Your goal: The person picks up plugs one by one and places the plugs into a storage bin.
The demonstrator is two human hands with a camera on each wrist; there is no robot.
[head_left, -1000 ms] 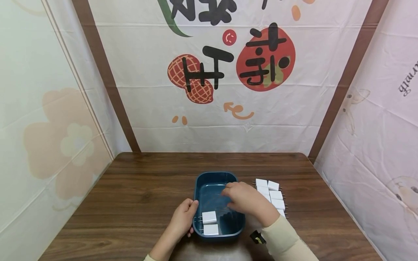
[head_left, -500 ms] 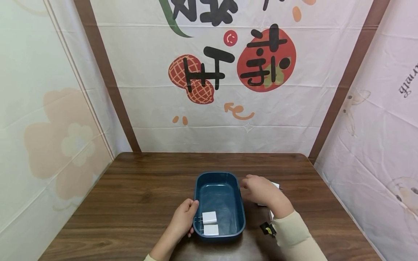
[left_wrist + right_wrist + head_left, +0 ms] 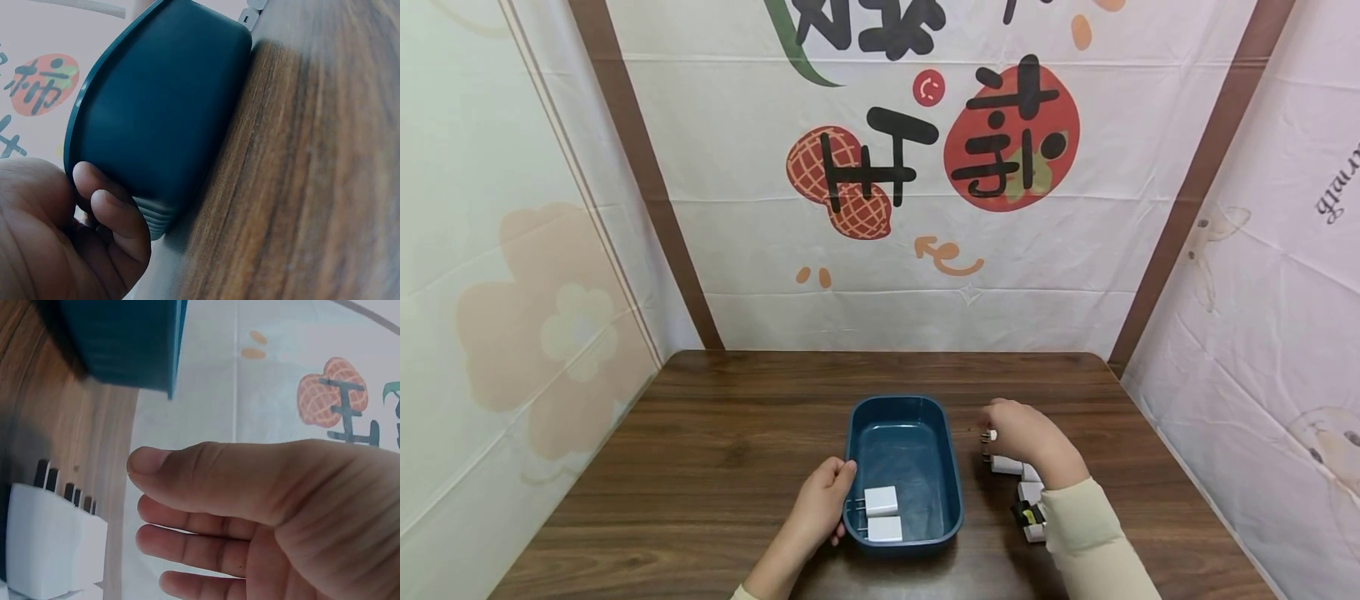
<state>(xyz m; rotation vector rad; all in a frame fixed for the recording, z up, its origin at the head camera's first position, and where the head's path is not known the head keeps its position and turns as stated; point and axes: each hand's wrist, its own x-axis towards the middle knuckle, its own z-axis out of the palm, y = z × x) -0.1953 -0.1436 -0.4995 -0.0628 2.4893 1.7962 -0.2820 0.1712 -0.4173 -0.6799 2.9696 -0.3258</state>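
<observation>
A dark blue rectangular tray stands on the table. My left hand grips its left rim, thumb on top and fingers curled beneath, as the left wrist view also shows. Inside the tray, at the near left, lie two white charger plugs, prongs to the left. To the tray's right, my right hand hovers over a cluster of white charger plugs, partly hiding them. In the right wrist view, its thumb and fingers are extended with nothing between them, beside several white plugs with dark prongs.
The brown wooden table is bounded at the back by a printed white cloth, with more cloth on both sides. A small black and yellow object shows by the right sleeve.
My right hand has moved from above the tray rightward to the plug cluster. My left hand, the tray and the two plugs inside have stayed in place.
</observation>
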